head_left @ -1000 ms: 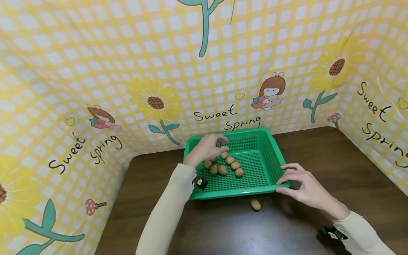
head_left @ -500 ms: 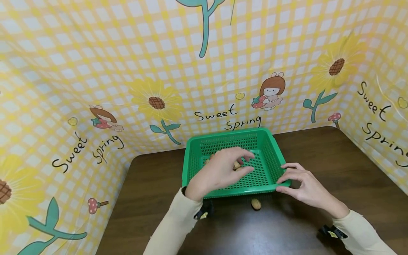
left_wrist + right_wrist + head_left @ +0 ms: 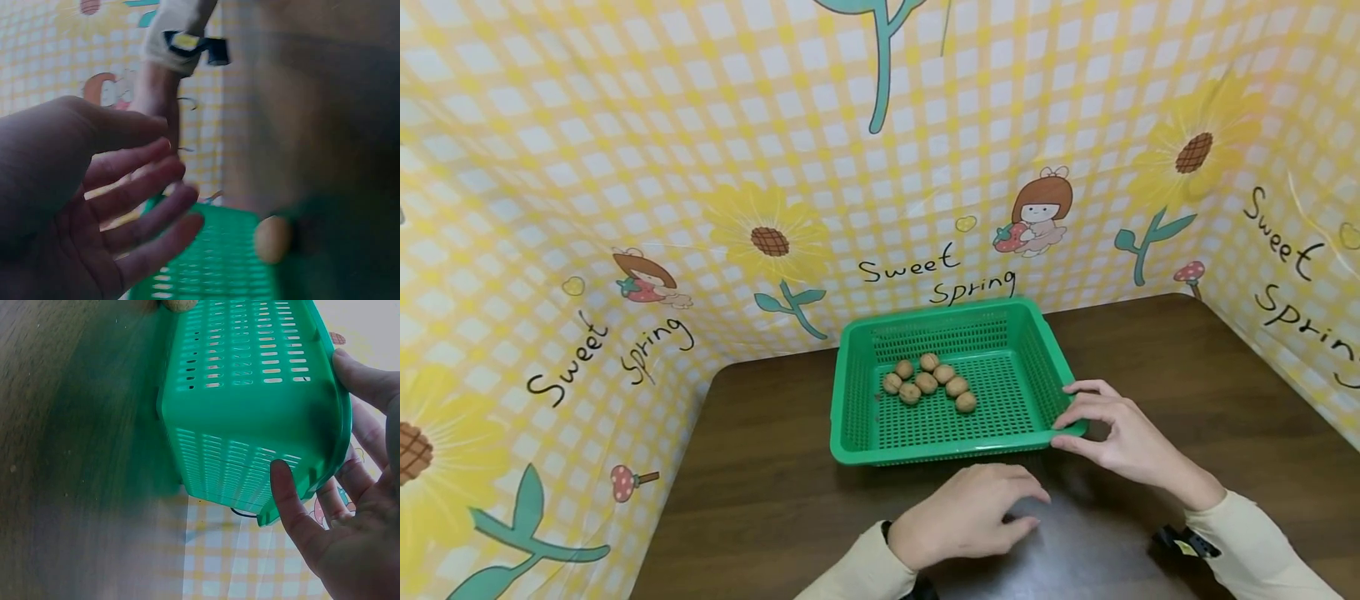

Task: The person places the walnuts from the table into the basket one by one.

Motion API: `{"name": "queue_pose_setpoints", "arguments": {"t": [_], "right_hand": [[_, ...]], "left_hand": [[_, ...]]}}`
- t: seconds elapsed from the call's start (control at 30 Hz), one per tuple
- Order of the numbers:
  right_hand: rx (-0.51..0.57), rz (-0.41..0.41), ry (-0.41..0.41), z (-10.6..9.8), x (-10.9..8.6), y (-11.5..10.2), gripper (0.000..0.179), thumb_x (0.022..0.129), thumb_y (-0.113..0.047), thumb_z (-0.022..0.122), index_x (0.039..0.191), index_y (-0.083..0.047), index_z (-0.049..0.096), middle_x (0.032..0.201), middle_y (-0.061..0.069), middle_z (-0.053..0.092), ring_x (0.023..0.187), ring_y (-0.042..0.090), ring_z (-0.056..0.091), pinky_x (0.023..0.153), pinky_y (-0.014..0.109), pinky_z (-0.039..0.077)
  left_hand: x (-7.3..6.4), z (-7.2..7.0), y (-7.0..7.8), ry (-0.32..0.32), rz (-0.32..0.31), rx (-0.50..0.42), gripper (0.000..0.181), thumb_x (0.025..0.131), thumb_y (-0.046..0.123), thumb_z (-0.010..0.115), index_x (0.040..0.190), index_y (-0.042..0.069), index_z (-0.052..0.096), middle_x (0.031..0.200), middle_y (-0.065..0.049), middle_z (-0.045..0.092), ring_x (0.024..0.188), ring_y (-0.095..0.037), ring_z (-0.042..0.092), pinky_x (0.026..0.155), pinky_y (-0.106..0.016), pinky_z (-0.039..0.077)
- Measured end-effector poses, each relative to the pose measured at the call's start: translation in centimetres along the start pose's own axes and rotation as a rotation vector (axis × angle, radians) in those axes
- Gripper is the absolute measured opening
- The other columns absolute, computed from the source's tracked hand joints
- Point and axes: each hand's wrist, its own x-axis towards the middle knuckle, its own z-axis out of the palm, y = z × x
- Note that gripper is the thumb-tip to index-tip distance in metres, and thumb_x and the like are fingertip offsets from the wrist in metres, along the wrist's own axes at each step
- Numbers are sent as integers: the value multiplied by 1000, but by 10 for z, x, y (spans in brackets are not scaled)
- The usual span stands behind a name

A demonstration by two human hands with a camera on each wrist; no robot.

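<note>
A green slotted plastic basket stands on the brown table, with several walnuts grouped toward its left side. My right hand grips the near right corner of its rim. From the right wrist, the thumb lies along the rim while one finger reaches along the outer wall. My left hand hovers in front of the basket, fingers apart and slightly bent, holding nothing. One loose walnut lies by the basket's near wall, apart from the left fingers; in the head view the hand hides it.
Behind the dark wood table hangs a yellow checked cloth with sunflowers and lettering, also closing off both sides. The basket's back edge is close to this cloth. A black wrist strap with a small device is on the right sleeve.
My left hand has come out of the basket, moving right and toward me, and is now over the table in front. The right hand keeps its grip on the basket.
</note>
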Motion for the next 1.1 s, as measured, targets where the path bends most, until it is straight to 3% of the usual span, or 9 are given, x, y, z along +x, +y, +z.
{"name": "queue_pose_setpoints", "arguments": {"t": [0.1,0.2,0.33,0.43,0.5,0.57,0.7,0.8,1.1], "right_hand": [[1,5,0,0,0,-1,42,72,-7,97,93,-39,79,113,6,76,125,7,55,91,22,50],[-3,15,-5,1,0,-2,41,74,-9,97,93,-40,79,110,3,77,126,5,54,92,24,51],[-15,27,-8,1,-1,-4,40,74,-10,97,92,-41,79,116,4,76,125,3,54,90,28,53],[-16,30,-8,1,-2,-4,40,74,-11,97,92,-41,79,118,5,75,125,3,54,89,30,54],[-12,27,-7,1,-2,-4,40,74,-11,97,92,-41,79,112,-2,76,126,3,53,91,28,52],[-8,25,-4,1,-1,-3,40,74,-10,97,92,-41,78,105,-9,77,127,4,53,93,26,50],[-8,26,-4,1,-1,-3,40,74,-10,97,92,-41,78,110,-4,76,127,3,53,92,27,51],[-10,31,-7,1,-2,-4,40,74,-10,97,92,-41,78,116,5,75,127,3,53,90,31,53],[-9,31,-7,-1,-1,-3,40,74,-10,97,92,-41,79,114,2,75,125,4,54,89,30,52]], "left_hand": [[1,15,-3,18,-57,117,28,107,30,67,134,24,73,138,8,67,122,-7,64,96,-19,55],[1,26,-7,40,-139,221,29,106,29,69,135,24,71,139,3,66,117,-13,66,90,-23,57],[0,39,-15,59,-196,207,26,104,23,72,130,20,71,128,0,68,102,-13,68,77,-19,56],[0,48,-20,81,-193,143,23,104,19,72,127,19,71,125,1,68,99,-11,68,71,-15,53],[0,52,-25,93,-188,105,25,103,17,73,128,20,70,125,1,68,97,-9,68,70,-14,53],[2,55,-30,99,-186,76,27,104,16,72,130,19,70,124,1,69,97,-9,69,71,-16,54],[2,57,-37,89,-186,33,25,105,18,69,130,19,72,119,1,73,100,-11,71,79,-21,58],[1,55,-36,75,-165,-2,20,107,22,68,126,20,74,114,4,73,98,-6,69,81,-19,56],[-2,32,-23,15,-54,-107,23,109,28,64,129,21,74,111,10,71,88,7,58,78,-7,47]]}}
